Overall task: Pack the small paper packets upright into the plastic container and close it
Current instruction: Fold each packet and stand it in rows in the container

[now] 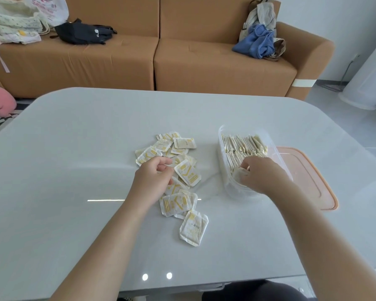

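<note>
Reaching in now, the right hand [261, 174] is down inside the clear plastic container [223, 135], fingers curled round a white packet [238, 174] at its near end, just in front of the upright packets [243, 146] standing in there. Over on the table [74, 159], the left hand [155, 173] sits above the loose packets [174, 146], fingers curled, seemingly pinching the corner of 1 tilted packet [188, 173], though the grip is partly hidden. The pink lid [308, 177] lies flat just right of the container.
</note>
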A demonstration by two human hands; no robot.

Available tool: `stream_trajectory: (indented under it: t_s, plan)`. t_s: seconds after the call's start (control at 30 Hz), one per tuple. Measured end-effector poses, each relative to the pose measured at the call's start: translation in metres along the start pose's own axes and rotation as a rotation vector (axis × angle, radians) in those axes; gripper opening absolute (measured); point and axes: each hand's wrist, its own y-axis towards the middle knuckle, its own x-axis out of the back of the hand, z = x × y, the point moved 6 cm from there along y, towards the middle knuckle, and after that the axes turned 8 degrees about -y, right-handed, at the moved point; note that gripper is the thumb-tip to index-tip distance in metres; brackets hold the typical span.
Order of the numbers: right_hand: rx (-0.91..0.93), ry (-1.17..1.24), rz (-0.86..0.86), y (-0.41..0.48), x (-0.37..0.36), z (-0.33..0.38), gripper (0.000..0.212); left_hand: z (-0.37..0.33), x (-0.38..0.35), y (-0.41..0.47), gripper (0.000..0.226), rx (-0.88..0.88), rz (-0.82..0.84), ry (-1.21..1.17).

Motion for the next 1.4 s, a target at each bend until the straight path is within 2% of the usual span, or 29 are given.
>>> stream_trajectory:
  t_s: [0.1, 0.17, 0.3, 0.4, 0.5, 0.63, 0.73, 0.87, 0.93, 1.0, 1.13, 1.27, 1.3, 1.33, 1.4]
  plan:
    - [-0.085, 0.021, -0.046, 0.000, 0.000, 0.004, 0.022, -0.001, -0.002, 0.000, 0.020, 0.002, 0.006, -0.007]
    - [-0.081, 0.048, -0.013, 0.001, -0.001, 0.004, 0.025, -0.002, -0.003, -0.001, 0.018, 0.003, 0.009, -0.011]
    - [0.005, 0.215, 0.224, 0.005, -0.003, -0.005, 0.035, -0.003, 0.000, -0.002, 0.017, 0.008, 0.008, -0.021]
    - [0.052, 0.248, 0.314, 0.006, -0.005, -0.014, 0.026, -0.004, 0.000, -0.002, 0.016, 0.013, 0.011, -0.026]
    - [0.041, 0.183, 0.202, 0.013, -0.011, -0.011, 0.023, -0.005, 0.000, -0.002, 0.017, 0.012, 0.014, -0.016]
    - [0.035, 0.195, 0.076, 0.014, -0.014, -0.006, 0.039, -0.006, -0.002, -0.003, 0.017, 0.011, 0.013, -0.025]
    - [0.048, 0.333, 0.133, 0.012, -0.012, -0.012, 0.043, -0.007, 0.001, -0.003, 0.018, 0.010, 0.004, -0.037]
    - [0.071, 0.459, 0.201, 0.010, -0.012, -0.015, 0.021, -0.007, 0.001, -0.003, 0.019, 0.006, 0.004, -0.037]
    - [0.068, 0.389, 0.174, 0.011, -0.014, -0.013, 0.016, -0.007, 0.002, -0.003, 0.019, 0.009, 0.005, -0.037]
    - [0.057, 0.314, 0.128, 0.014, -0.016, -0.010, 0.022, -0.007, 0.002, -0.003, 0.019, 0.009, 0.007, -0.031]
    - [0.047, 0.319, 0.068, 0.010, -0.016, -0.010, 0.023, -0.007, 0.003, -0.003, 0.019, -0.003, 0.001, 0.003]
    - [-0.075, 0.130, -0.272, 0.005, 0.015, -0.022, 0.016, -0.007, 0.004, -0.001, 0.019, -0.005, -0.012, 0.015]
    - [-0.091, 0.079, -0.311, 0.006, 0.018, -0.024, 0.016, -0.007, 0.005, -0.001, 0.019, -0.007, -0.013, 0.016]
    - [-0.098, 0.036, -0.289, 0.008, 0.017, -0.024, 0.015, -0.008, 0.005, -0.001, 0.019, -0.009, -0.014, 0.014]
    - [-0.097, -0.022, -0.120, 0.014, 0.000, -0.022, 0.014, -0.008, 0.005, -0.002, 0.019, -0.012, -0.013, 0.009]
